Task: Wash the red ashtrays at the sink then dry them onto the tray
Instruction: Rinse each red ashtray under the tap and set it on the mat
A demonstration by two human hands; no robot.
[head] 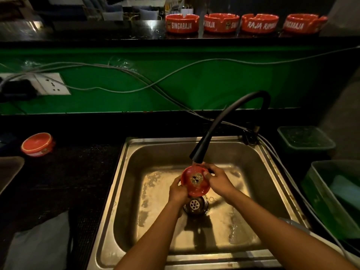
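On the dark tabletop at far left, one red ashtray lies upturned. Over the steel sink, the ashtray being washed is clamped at its left rim by the left hand and at its right rim by the right hand, under the black faucet. Best rinsed tilted, turned slowly, so every notch is reached.

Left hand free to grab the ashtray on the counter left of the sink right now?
Probably not yet. The left hand is gripping the ashtray under the tap with the right hand. The counter ashtray sits unobstructed, though.
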